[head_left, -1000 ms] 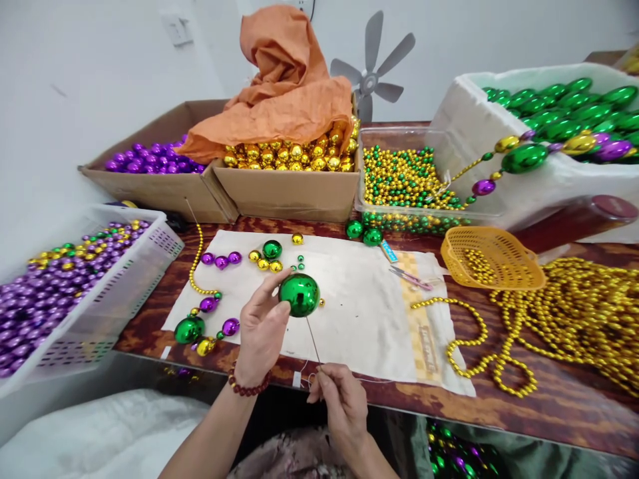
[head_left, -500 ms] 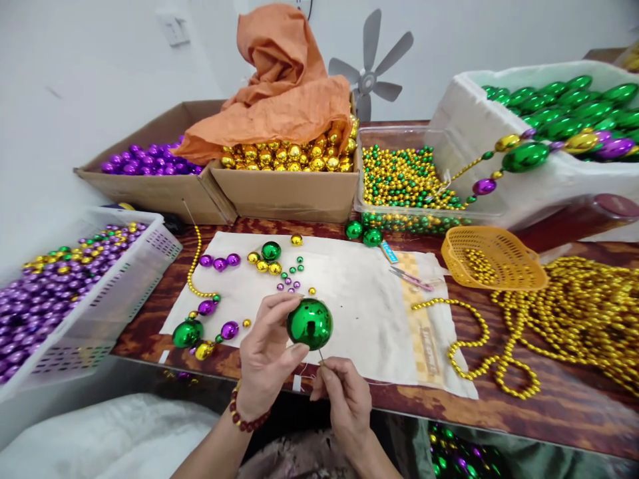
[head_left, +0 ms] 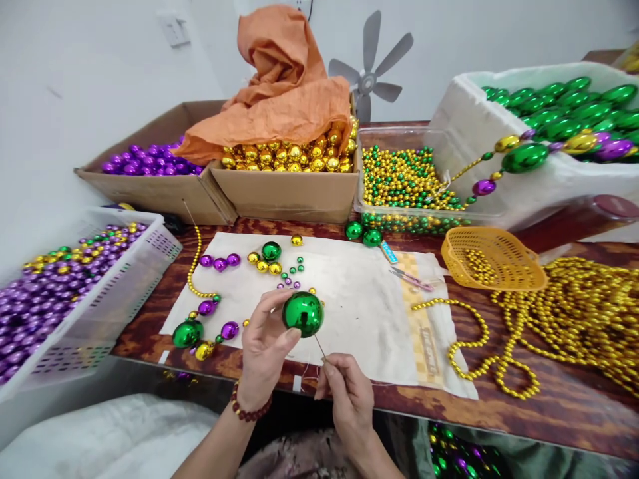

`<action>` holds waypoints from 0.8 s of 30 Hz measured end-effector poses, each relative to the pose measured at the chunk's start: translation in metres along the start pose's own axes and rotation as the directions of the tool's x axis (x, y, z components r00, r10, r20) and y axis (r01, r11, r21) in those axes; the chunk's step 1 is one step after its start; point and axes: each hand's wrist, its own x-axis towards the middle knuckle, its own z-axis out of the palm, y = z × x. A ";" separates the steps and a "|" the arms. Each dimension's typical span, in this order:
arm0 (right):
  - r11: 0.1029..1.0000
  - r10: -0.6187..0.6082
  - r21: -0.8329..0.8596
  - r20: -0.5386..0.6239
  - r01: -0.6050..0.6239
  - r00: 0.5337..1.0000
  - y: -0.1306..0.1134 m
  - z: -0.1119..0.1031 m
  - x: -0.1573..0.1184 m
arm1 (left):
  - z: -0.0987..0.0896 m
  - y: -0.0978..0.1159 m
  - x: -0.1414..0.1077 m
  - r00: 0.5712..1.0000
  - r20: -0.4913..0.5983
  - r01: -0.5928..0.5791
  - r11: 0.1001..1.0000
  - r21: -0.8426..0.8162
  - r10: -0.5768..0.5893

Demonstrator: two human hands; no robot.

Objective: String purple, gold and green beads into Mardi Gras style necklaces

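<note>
Between the thumb and fingers of my left hand (head_left: 267, 346) is a large shiny green bead (head_left: 303, 314), raised over the white cloth (head_left: 369, 319). My right hand (head_left: 344, 389) pinches a thin needle (head_left: 320, 347) whose upper end meets the underside of that bead. Left of my hands, a string of beads (head_left: 188, 333) in green, purple and gold lies along the cloth's edge. Just beyond, loose purple beads (head_left: 219, 264), gold beads (head_left: 262, 266) and another green bead (head_left: 271, 251) rest in small groups.
Cardboard boxes (head_left: 284, 193) of beads stand at the back, partly under an orange cloth (head_left: 289, 86). A white basket (head_left: 124, 266) is at left. To the right are small scissors (head_left: 412, 279), a yellow basket (head_left: 519, 273) and piled gold bead strands (head_left: 589, 313). A foam box (head_left: 464, 113) stands behind.
The green bead and my left hand have shifted slightly up and left. More of the needle shows between the bead and my right hand.
</note>
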 end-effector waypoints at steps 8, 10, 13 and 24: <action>0.998 -0.061 -0.011 0.054 0.062 0.997 -0.001 0.003 0.002 | 0.004 0.003 0.014 0.980 0.021 0.198 0.970 -0.141 -0.197; 0.999 -0.045 -0.022 0.019 0.045 0.999 -0.003 0.004 0.005 | 0.003 -0.001 0.012 0.982 0.037 0.190 0.974 -0.123 -0.187; 1.000 -0.004 0.026 -0.002 0.004 1.000 -0.008 0.006 0.014 | 0.002 -0.006 0.004 0.990 0.081 0.120 0.992 -0.038 -0.117; 0.943 0.202 0.241 0.125 -0.228 0.971 -0.010 -0.016 0.031 | 0.013 -0.027 -0.004 0.960 0.100 0.257 0.965 0.058 -0.262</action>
